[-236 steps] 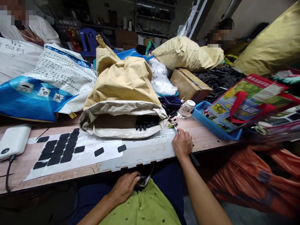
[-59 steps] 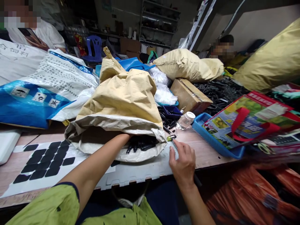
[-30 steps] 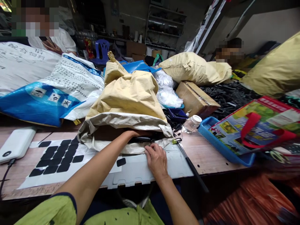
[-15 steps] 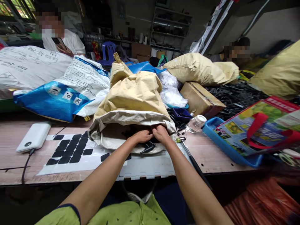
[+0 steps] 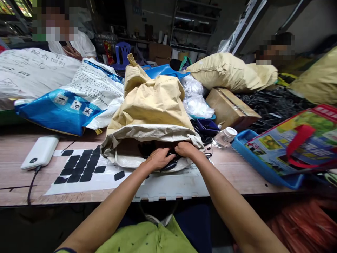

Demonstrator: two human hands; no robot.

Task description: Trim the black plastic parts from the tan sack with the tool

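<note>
A tan paper sack (image 5: 151, 105) lies on the wooden table (image 5: 237, 168) with its open mouth facing me. Black plastic parts (image 5: 170, 164) show inside the mouth. My left hand (image 5: 157, 159) rests at the sack's mouth, fingers curled over the black parts. My right hand (image 5: 187, 149) is just beside it, reaching into the mouth with its fingertips hidden among the parts. Both hands nearly touch each other.
A white sheet with black pads (image 5: 81, 167) and a white power bank (image 5: 40, 151) lie to the left. A blue tray (image 5: 259, 163) holding a printed bag (image 5: 297, 138), a small jar (image 5: 225, 136) and a cardboard box (image 5: 230, 109) sit right. Other people sit behind large sacks.
My left arm went from my lap into the sack. My right hand left the tool on the table and joined the left at the sack's mouth, now reaching slightly deeper.
</note>
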